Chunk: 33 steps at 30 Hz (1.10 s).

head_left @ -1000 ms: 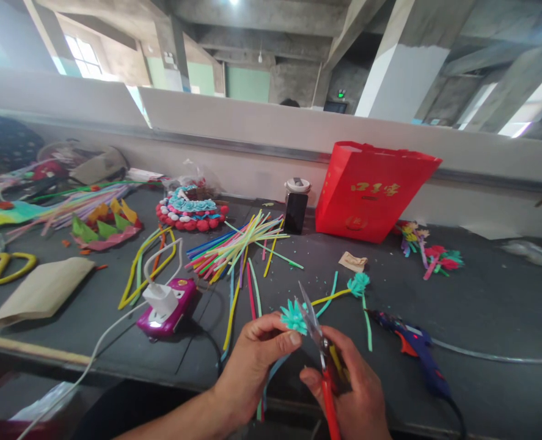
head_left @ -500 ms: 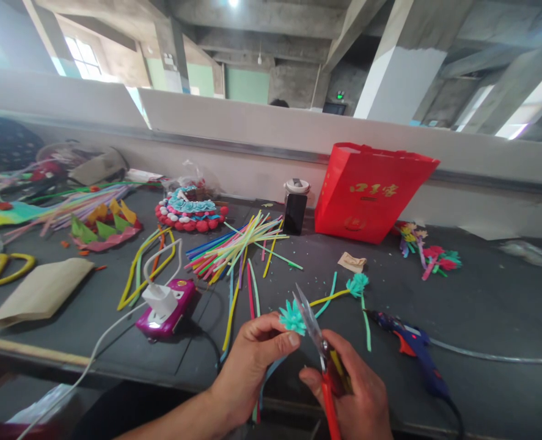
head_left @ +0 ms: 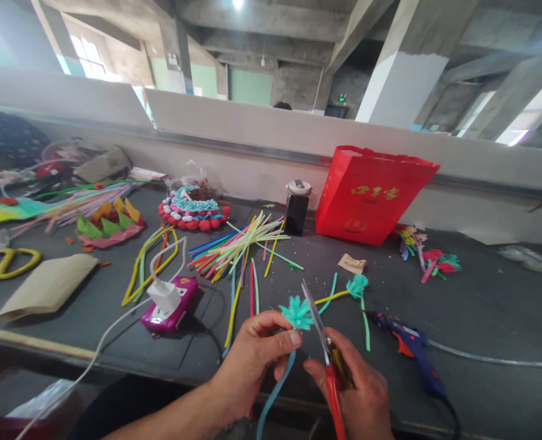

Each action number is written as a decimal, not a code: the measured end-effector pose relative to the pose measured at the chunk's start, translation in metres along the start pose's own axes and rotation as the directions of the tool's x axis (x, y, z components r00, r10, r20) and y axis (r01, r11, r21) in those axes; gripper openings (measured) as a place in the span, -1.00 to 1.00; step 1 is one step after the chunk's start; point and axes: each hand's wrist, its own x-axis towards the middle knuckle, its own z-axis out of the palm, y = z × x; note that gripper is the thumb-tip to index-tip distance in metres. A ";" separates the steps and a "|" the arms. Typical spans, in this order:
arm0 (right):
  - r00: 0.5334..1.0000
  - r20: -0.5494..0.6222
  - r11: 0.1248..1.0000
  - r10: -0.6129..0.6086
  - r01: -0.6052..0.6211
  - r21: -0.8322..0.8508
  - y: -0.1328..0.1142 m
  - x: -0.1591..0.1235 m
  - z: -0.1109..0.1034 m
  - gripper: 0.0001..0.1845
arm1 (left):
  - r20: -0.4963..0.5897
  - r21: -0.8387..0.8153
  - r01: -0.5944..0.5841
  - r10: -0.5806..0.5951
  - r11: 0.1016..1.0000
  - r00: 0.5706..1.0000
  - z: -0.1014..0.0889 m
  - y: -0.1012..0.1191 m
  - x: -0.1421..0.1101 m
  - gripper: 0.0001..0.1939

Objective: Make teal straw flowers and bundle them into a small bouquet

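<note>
My left hand (head_left: pixel 259 349) pinches a turquoise flower (head_left: pixel 297 313) with spiky petals, at its base between thumb and fingers. A blue strip (head_left: pixel 277 389) hangs down below that hand. In my right hand (head_left: pixel 360 388) is a pair of scissors (head_left: pixel 329 348) with red and yellow handles, its blades pointing up just right of the petals. The blades look closed or nearly so. Beyond them, a second turquoise flower (head_left: pixel 357 286) lies on the table at the end of a yellow stem (head_left: pixel 332 297).
A hot glue gun (head_left: pixel 412 348) lies at right. Behind are a red paper bag (head_left: pixel 376 195), a phone (head_left: pixel 297 214) against a cup, and a pile of coloured strips (head_left: pixel 238 247). A purple power socket (head_left: pixel 170 308) with a white plug and cable sits left. A brown envelope (head_left: pixel 48 286) lies further left.
The scissor blades have come together and moved slightly away from the petals. The flower in my left hand has turned a little, and the blue strip now shows more fully.
</note>
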 end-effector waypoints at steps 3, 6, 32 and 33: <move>1.000 0.019 0.999 0.014 -0.014 0.029 0.001 0.002 0.001 -0.64 | 0.096 -0.004 0.030 -0.029 1.000 0.995 0.000 0.002 0.000 -0.76; 0.998 0.026 0.997 0.058 -0.059 0.048 0.001 0.006 0.002 -0.63 | 0.098 -0.018 0.043 -0.041 0.999 0.994 -0.001 0.003 0.000 -0.74; 0.999 0.053 0.988 -0.007 -0.001 0.155 -0.005 0.006 0.010 -0.58 | -0.063 -0.031 -0.026 0.024 0.999 0.998 0.000 0.002 0.005 -0.70; 0.999 0.053 0.988 -0.009 0.001 0.155 -0.006 0.006 0.010 -0.58 | -0.057 -0.012 -0.037 0.036 0.999 0.998 0.001 0.001 0.005 -0.71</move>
